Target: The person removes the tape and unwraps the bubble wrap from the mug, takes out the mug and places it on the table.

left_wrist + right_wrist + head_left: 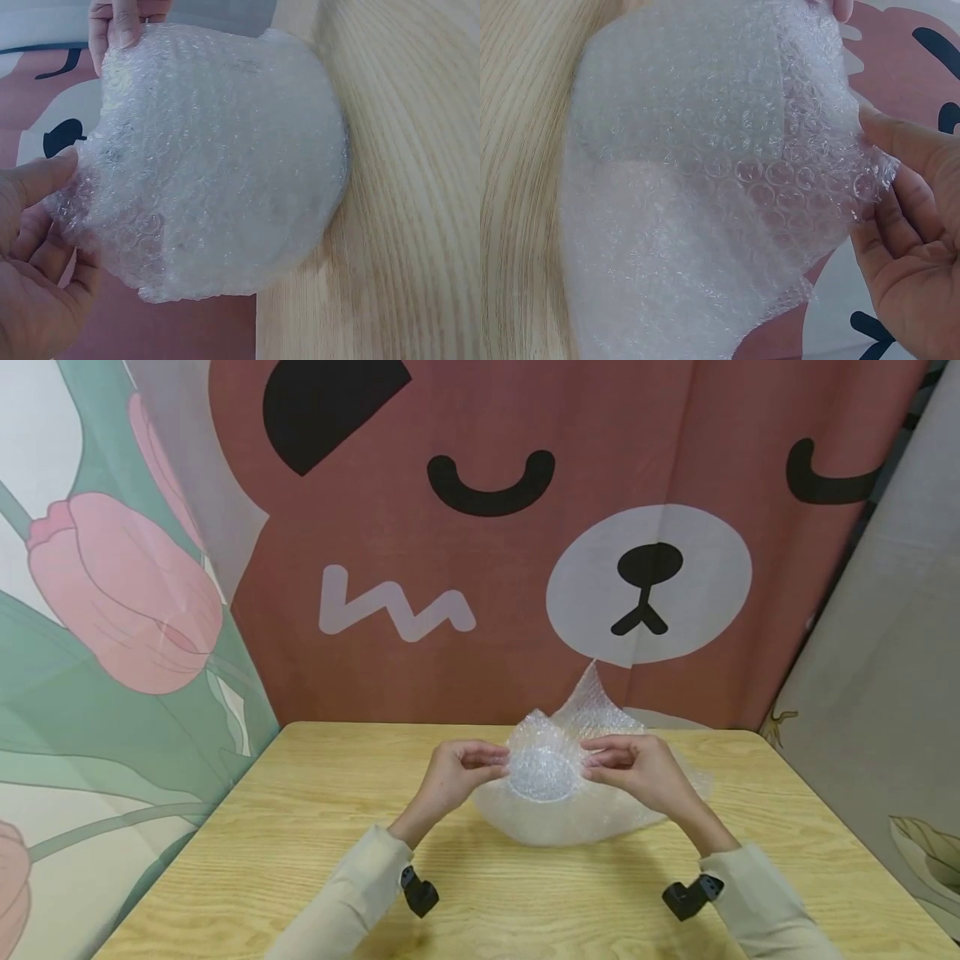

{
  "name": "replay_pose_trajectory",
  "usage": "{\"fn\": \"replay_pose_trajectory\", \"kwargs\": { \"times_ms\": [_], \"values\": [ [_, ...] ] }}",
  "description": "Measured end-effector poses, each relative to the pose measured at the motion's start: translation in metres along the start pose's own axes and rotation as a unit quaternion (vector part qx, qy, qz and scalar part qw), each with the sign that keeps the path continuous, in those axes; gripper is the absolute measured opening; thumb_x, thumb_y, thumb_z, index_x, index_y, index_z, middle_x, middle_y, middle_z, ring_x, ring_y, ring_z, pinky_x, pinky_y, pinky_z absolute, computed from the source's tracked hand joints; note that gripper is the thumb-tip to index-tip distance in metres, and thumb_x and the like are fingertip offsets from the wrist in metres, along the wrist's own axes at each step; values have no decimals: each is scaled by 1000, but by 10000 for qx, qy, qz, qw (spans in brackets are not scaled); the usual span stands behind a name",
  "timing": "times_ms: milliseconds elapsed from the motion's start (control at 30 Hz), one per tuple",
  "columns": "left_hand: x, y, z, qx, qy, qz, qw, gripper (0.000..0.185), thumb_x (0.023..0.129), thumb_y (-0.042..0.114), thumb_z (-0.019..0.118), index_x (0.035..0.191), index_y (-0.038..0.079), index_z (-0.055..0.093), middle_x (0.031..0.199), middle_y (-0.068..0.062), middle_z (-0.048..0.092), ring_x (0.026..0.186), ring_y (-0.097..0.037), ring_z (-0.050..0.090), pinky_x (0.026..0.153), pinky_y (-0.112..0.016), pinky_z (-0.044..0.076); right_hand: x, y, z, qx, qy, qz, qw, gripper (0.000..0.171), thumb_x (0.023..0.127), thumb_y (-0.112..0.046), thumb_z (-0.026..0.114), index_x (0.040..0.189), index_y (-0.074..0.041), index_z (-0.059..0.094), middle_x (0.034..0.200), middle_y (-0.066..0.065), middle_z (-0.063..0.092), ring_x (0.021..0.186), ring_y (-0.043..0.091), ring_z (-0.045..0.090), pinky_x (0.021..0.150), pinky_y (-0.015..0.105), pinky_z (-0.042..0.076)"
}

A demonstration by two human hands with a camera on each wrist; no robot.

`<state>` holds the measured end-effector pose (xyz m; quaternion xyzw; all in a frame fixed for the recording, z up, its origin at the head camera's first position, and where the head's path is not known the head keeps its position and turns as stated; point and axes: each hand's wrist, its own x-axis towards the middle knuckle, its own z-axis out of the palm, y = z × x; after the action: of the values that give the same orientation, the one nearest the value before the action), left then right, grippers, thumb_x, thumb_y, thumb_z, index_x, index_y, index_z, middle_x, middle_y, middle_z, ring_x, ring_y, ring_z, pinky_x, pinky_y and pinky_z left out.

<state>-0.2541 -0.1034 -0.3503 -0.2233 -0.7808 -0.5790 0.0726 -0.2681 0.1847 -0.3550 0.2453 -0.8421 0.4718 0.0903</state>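
Note:
A round thing wrapped in clear bubble wrap (545,768) stands on the wooden table (300,860), with loose wrap spreading under it and one corner sticking up behind. My left hand (457,774) pinches the wrap at its left side, and my right hand (630,766) pinches it at the right. In the left wrist view the bubble wrap (217,150) bulges into a dome, the left hand's thumb (37,180) pressed on its edge and the right hand's fingers (120,26) at the far edge. The right wrist view shows the bubble wrap (720,180) held by the right hand (907,225). What is inside is hidden.
A curtain with a cartoon bear face (645,577) hangs close behind the table. A tulip-print cloth (112,577) closes off the left side and a grey panel (885,635) the right. Bare wood lies in front of the bundle.

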Motion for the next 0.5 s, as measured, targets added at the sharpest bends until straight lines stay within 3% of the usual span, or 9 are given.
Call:
{"fn": "replay_pose_trajectory", "kwargs": {
  "times_ms": [100, 333, 500],
  "values": [
    [-4, 9, 1, 18, 29, 222, 9997, 19, 82, -6, 72, 101, -10, 71, 98, -20, 70, 86, -29, 69, 72, -26, 55, -1, -1, -1, 30, 15, 97, 9999, 33, 81, -15, 80, 109, 1, 71, 89, 5, 73, 81, 14, 70, 69, 25, 55],
    [2, -20, 4, -106, 231, 290, 9993, 30, 81, -3, 75, 110, -4, 71, 95, -16, 72, 84, -26, 70, 71, -27, 55, -5, -2, -1, 120, 67, 105, 9999, 29, 81, -12, 79, 107, 0, 72, 90, 6, 73, 82, 15, 70, 70, 25, 55],
    [2, -27, 3, -274, 279, 391, 9985, 37, 80, 1, 77, 116, 1, 69, 90, -12, 73, 85, -22, 71, 72, -28, 55, -8, -1, 0, 26, 229, -122, 9997, 26, 81, -11, 79, 105, -3, 73, 88, 3, 73, 79, 14, 70, 68, 26, 55]
  ]
}}
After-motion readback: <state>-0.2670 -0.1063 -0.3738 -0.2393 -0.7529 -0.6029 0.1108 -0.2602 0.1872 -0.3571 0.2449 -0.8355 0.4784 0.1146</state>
